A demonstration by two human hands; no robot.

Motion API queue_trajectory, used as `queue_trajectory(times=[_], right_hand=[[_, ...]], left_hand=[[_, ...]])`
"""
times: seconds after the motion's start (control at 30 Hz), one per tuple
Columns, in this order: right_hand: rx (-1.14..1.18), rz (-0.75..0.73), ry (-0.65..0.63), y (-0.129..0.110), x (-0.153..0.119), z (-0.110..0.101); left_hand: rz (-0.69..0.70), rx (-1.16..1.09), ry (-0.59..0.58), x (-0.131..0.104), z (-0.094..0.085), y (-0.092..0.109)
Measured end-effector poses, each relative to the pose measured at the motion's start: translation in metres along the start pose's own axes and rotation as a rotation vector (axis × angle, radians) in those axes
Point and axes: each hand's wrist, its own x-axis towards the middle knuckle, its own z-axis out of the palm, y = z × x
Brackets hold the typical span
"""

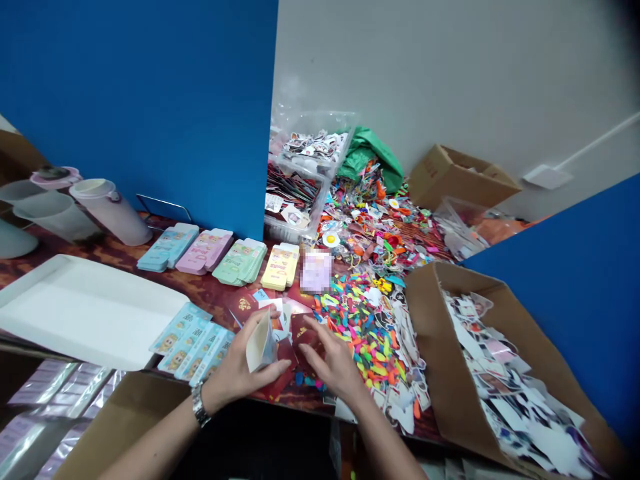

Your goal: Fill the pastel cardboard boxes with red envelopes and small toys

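My left hand (243, 363), with a metal watch at the wrist, is wrapped round a small paper box (261, 345) whose open end faces me. To its right, my right hand (333, 360) has its fingers apart and nothing visible in them. It hovers by dark red cards (302, 330) with gold print. White and printed stickers (281, 319) lie partly hidden behind both hands. Left of my left hand rest several folded blue boxes (193, 343) with cartoon prints. Small bright plastic pieces (373, 337) are strewn just right of my right hand.
Stacks of flat boxes in blue (169, 247), pink (204, 251), green (240, 261) and yellow (281, 266) line the back. A white tray (85, 310) lies left. A cardboard box (430, 333) of stickers stands right. Clear bins (320, 193) and a blue partition (150, 100) rise behind.
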Motion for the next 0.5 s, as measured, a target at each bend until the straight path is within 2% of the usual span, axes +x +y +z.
queue_trajectory(times=[0.1, 0.17, 0.2, 0.27, 0.37, 0.5], right_hand=[[-0.423, -0.054, -0.270, 0.023, 0.005, -0.025], [-0.582, -0.038, -0.405, 0.034, 0.010, -0.029], [-0.630, -0.035, -0.434, 0.038, 0.012, -0.027], [-0.673, -0.049, -0.435, 0.044, 0.016, -0.020], [-0.648, -0.064, -0.366, 0.050, 0.021, -0.013], [-0.432, -0.090, -0.177, 0.045, 0.024, -0.027]], left_hand=[[-0.040, -0.028, -0.024, 0.002, -0.006, -0.002], [-0.086, -0.036, -0.030, 0.003, -0.006, -0.003], [-0.111, -0.039, -0.038, 0.003, -0.006, -0.002], [-0.166, -0.057, -0.067, 0.003, -0.005, -0.001], [-0.204, -0.123, -0.124, 0.000, -0.007, -0.001], [-0.185, -0.147, -0.143, -0.003, -0.008, -0.009]])
